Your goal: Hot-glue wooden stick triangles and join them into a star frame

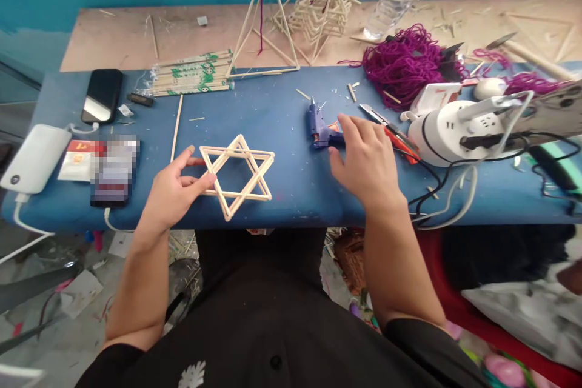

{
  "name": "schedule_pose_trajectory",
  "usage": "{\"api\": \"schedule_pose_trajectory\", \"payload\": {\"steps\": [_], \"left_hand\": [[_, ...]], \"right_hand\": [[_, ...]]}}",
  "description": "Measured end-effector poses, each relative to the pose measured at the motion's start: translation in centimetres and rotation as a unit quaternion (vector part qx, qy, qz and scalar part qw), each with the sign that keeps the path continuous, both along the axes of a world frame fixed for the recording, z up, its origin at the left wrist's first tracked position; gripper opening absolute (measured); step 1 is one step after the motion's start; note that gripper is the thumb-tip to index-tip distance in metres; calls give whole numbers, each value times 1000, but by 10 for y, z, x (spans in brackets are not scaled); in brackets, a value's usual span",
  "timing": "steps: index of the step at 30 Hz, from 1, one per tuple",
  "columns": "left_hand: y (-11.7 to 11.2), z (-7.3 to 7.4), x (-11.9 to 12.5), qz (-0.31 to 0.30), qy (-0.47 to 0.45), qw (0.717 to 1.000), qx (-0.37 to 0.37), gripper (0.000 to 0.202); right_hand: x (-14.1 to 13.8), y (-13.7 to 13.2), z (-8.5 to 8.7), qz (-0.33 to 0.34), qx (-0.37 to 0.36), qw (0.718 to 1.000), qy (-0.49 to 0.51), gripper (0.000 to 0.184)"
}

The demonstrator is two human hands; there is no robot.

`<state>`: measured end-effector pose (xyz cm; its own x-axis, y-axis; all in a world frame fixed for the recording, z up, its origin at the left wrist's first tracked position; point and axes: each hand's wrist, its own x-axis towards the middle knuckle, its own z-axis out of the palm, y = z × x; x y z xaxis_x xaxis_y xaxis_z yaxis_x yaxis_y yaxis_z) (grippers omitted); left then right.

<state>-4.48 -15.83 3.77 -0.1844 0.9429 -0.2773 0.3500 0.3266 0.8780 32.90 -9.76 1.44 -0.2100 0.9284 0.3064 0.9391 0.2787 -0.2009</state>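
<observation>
A six-pointed star made of thin wooden sticks [248,195] lies just above the blue table's near edge, left of centre. My left hand [175,191] pinches its left side between thumb and fingers. Right of centre, a small blue hot glue gun [321,130] rests on the table with its nozzle pointing away from me. Over its handle end is my right hand [368,160], thumb and fingers apart; part of the handle is hidden under it. A utility knife [379,118] lies just beyond that hand.
Wrapped chopsticks [191,76], a stick frame [273,18], purple yarn [400,63] and a plastic bottle [388,9] stand along the back. A round white power strip [439,133] with cables is at right. At left are a black phone [102,94] and a white power bank [36,157].
</observation>
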Motion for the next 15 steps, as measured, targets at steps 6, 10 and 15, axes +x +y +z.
{"api": "schedule_pose_trajectory", "payload": {"steps": [6,10,15], "left_hand": [[-12,4,22,-8,239,955,177,45],[-22,6,45,-64,316,894,312,26],[-26,1,71,-74,353,861,358,16]], "right_hand": [[2,21,-15,-5,-42,999,2,54],[3,20,-24,-6,-21,999,36,58],[3,7,-30,-17,32,994,104,48]]}}
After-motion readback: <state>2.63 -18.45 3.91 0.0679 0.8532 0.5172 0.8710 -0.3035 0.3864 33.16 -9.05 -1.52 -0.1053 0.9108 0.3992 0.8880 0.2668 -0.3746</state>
